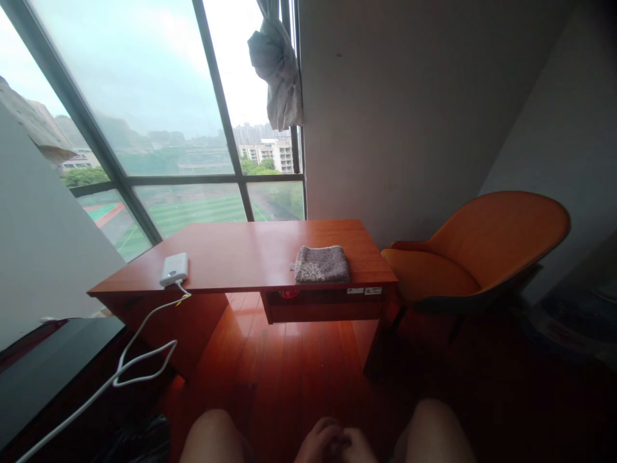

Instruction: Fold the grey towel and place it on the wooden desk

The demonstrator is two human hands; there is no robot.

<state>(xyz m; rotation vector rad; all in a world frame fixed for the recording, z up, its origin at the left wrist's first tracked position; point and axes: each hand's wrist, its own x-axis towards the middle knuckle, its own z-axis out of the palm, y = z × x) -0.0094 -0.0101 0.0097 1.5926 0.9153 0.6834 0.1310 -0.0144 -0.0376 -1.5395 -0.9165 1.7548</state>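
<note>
Left hand (pixel 321 442) and right hand (pixel 359 448) touch at bottom centre, grip unclear; folded grey towel (pixel 322 264) mid-frame on red wooden worktop (pixel 241 247), well apart.

Grey towel (pixel 322 264) and white power bank (pixel 174 269) on desk (pixel 250 251), orange chair (pixel 482 251) beside

The left hand (pixel 321 442) and the right hand (pixel 360 447) touch each other. Ahead of them, across the reddish plank floor (pixel 289 366), stands the red-brown wooden desk (pixel 241 254). On it, straight ahead of the hands, lies the folded grey towel (pixel 322 264). Ahead and left of them, at the desk's near edge, sits the white rectangular charger box (pixel 174 269). Its white cable (pixel 144 360) hangs off that edge and runs down to the left. The orange curved shell chair (pixel 482 251) stands right of the desk, ahead and right of the hands. Behind the desk rises the tall glass window (pixel 159 96).
</note>
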